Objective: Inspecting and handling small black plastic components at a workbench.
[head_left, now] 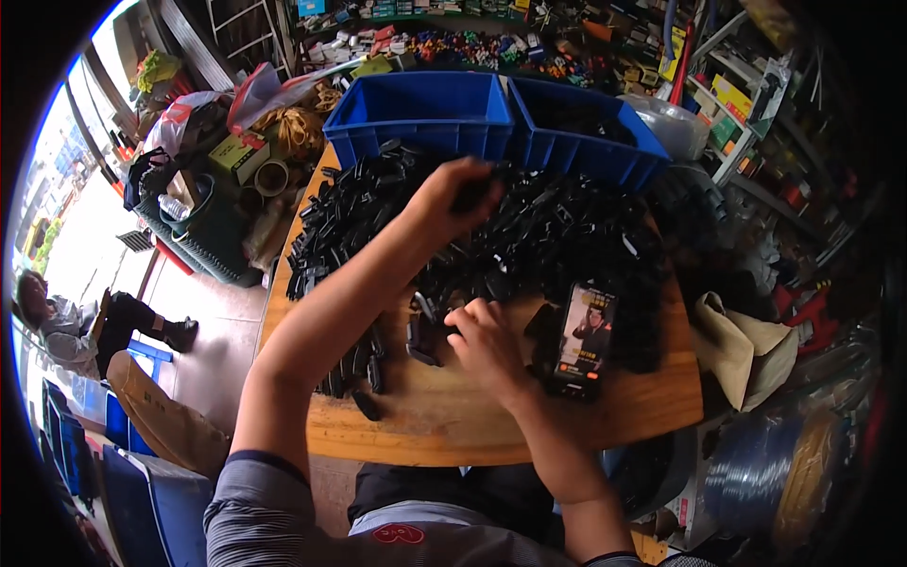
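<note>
The left hand point(453, 196) is hovering over a broad heap of small, glossy black, plastic-looking pieces point(557, 222), its fingers curling around a dark shape; motion blur is hiding whether it is truly gripping one. The right hand point(487, 335) is hanging low over the near side of the heap, fingers loosely bent, and I cannot tell whether it is pinching anything. The black pieces are covering most of the wooden, light-brown table point(425, 430), with a few elongated black strays point(367, 404) lying on the bare wood near its front edge. Behind the heap, two rectangular blue plastic bins point(416, 132) are standing side by side, the right one holding dark contents. A black smartphone with a lit screen point(586, 331) is sitting to the right of the right hand.

For good handling, the fingertips should be taking pieces from the top of the heap, since the tangle is likely to be dragging neighbours along. The right forearm should be keeping clear of the phone, and the strays are better kept away from the table edge.
</note>
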`<state>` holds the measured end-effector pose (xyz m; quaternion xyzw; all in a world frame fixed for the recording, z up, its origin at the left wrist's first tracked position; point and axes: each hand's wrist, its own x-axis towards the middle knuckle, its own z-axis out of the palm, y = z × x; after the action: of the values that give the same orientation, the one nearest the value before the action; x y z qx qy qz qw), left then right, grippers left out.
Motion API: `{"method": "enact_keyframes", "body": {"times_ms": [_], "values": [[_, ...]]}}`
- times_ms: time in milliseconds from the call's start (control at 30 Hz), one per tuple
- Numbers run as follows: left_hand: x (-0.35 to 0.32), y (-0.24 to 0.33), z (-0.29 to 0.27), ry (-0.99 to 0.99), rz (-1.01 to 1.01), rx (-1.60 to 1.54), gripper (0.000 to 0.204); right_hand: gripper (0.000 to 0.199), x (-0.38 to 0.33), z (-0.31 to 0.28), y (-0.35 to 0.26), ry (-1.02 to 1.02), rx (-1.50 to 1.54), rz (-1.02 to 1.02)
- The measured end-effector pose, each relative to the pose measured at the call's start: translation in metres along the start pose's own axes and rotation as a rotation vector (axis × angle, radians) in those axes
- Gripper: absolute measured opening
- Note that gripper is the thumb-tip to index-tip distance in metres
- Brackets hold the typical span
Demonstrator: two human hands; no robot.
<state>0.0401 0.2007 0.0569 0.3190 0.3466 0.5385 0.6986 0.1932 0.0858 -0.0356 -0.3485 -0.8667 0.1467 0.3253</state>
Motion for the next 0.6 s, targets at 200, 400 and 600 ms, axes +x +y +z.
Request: {"method": "enact_keyframes", "body": {"times_ms": [200, 400, 600], "values": [[0.121, 0.081, 0.07, 0.177, 0.412, 0.397, 0.051, 0.029, 0.009, -0.004, -0.01, -0.024, 0.127, -0.02], [-0.004, 0.075, -0.019, 0.039, 0.743, 1.222, 0.058, 0.02, 0.02, -0.032, 0.008, 0.053, 0.102, 0.053], [-0.123, 0.085, -0.237, 0.535, 0.651, 1.398, 0.044, 0.013, 0.026, -0.03, -0.014, 0.12, 0.198, 0.001]]}}
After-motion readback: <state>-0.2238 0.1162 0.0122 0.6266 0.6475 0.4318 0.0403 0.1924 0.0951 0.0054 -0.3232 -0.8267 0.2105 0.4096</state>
